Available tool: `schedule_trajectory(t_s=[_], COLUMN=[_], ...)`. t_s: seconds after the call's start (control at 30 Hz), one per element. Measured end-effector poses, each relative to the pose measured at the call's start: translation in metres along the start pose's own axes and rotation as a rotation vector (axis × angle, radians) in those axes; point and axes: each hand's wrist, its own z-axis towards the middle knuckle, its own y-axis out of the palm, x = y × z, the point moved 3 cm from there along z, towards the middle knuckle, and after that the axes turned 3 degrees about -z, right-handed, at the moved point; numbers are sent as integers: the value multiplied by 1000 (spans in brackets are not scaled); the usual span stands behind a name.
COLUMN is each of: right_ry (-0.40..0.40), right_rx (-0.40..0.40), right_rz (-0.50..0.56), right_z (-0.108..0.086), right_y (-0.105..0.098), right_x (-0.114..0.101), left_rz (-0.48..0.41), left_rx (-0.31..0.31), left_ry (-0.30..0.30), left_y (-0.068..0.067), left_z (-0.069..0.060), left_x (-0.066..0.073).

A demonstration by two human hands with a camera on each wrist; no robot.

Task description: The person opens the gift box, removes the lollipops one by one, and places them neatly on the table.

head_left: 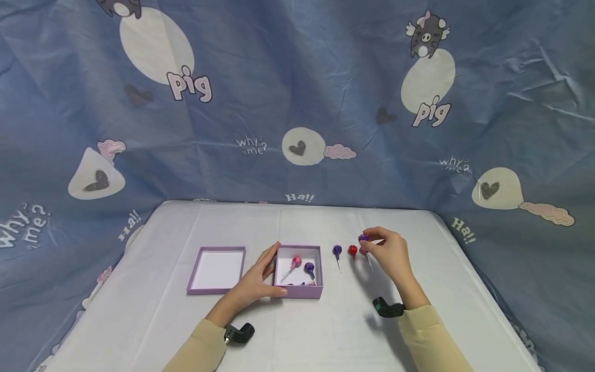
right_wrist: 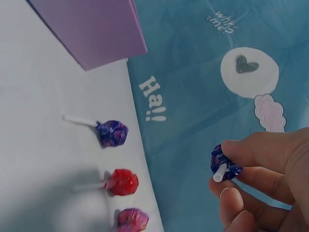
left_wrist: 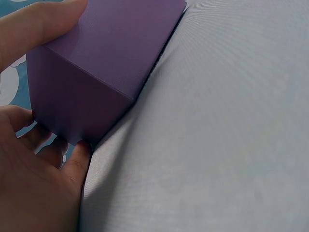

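A white-covered desk (head_left: 316, 336) spreads before you, its cloth smooth with faint creases; behind it hangs a wrinkled, slightly shiny blue curtain (head_left: 251, 77) printed with cartoon pigs, hearts, pink clouds and white lettering.

Near the middle of the desk stands a square purple box (head_left: 299, 292), flat-sided and open at the top, with a white floor. Inside lie a pink lollipop (head_left: 296, 261), a purple lollipop (head_left: 309, 267) and others partly hidden by the front wall. Left of it sits a shallow purple-rimmed lid (head_left: 216, 291), white inside. To the box's right, a dark purple lollipop (head_left: 337, 250), a red lollipop (head_left: 353, 250) and a pinkish lollipop (right_wrist: 132, 220) lie in a row, round heads in glossy crinkled wrappers, sticks white.

Your left hand (head_left: 253, 282) grips the box's left side, thumb along the front. Your right hand (head_left: 392, 254), above the row, pinches a blue-purple lollipop (right_wrist: 218, 157) by its head, stick hanging free.
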Motion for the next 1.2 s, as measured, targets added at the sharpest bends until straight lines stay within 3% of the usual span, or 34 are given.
schedule_trajectory(t_s=[0.33,1.2], right_ry=[16,99], right_rx=[1,19], right_rz=[-28,-93], right_z=[-2,10], right_y=[-2,1], right_x=[19,69], left_rz=[-1,-2], left_rx=[-6,3], left_ry=[23,4], left_y=[0,1], left_z=[-2,0], left_x=[4,1])
